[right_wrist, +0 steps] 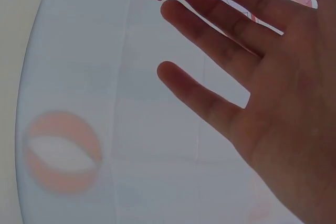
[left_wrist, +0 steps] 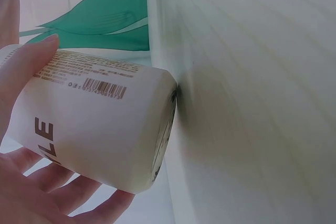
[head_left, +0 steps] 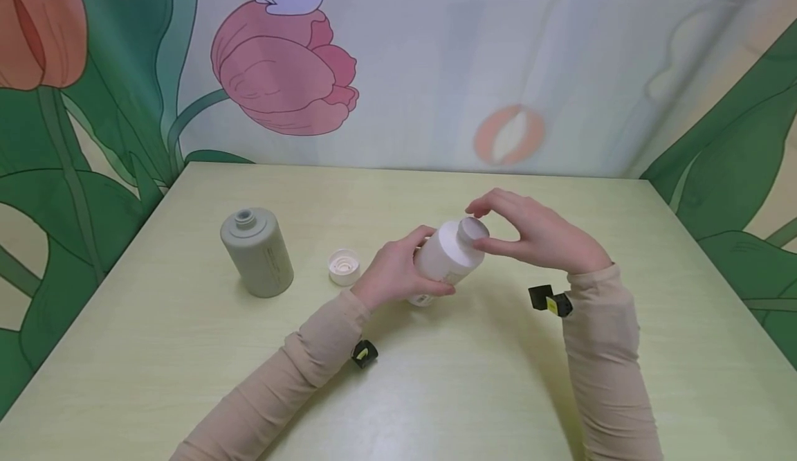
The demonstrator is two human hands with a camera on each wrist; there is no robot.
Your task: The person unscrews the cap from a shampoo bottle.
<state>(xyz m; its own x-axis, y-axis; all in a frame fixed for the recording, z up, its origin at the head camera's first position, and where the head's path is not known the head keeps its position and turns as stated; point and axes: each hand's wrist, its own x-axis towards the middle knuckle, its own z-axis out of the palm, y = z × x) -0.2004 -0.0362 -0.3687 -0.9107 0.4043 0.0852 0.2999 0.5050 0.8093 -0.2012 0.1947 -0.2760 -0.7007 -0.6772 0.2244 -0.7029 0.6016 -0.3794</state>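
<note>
A white bottle leans to the right over the table, gripped round its body by my left hand. In the left wrist view, brown print and a barcode show on the bottle, and its bottom edge is right at the tabletop. A pale round cap sits at the bottle's upper end. My right hand is around this cap, its thumb tip at the near side and its forefinger just past the far rim. Seen from the right wrist, the right hand has several fingers spread and nearly straight.
A grey-green bottle with an uncovered neck stands upright at the left of the table. Between it and my left hand lies a white cap, hollow side up. A flower-printed curtain hangs behind the table's back edge.
</note>
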